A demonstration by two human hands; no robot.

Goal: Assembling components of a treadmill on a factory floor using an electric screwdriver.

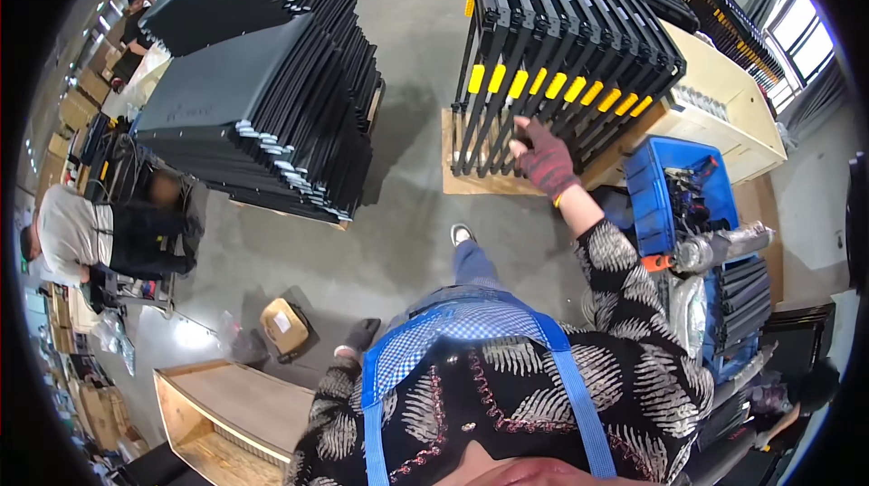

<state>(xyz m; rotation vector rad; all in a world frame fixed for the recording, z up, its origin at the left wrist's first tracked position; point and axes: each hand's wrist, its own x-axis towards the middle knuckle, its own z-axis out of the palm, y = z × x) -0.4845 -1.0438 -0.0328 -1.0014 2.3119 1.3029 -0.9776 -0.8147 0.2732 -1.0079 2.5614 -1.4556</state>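
Observation:
My right hand [549, 160], in a dark red fingerless glove, reaches forward with its fingers apart and nothing in them. It overlaps the lower part of a row of black folding metal frames [566, 33] with yellow tags [556, 85]; whether it touches them I cannot tell. The frames stand upright, side by side, on a wooden pallet board [489, 183]. Down at my left side hangs my left hand [362, 335], in a dark glove, its fingers loosely stretched and nothing visible in them.
At left, tall stacks of black panels [213, 88] rest on a pallet. A blue crate [650, 201] with dark parts stands at right, near a plywood box [724, 115]. A wooden box [244, 405] and a tan stool [285, 328] are near my left. A person [77, 228] bends over at far left.

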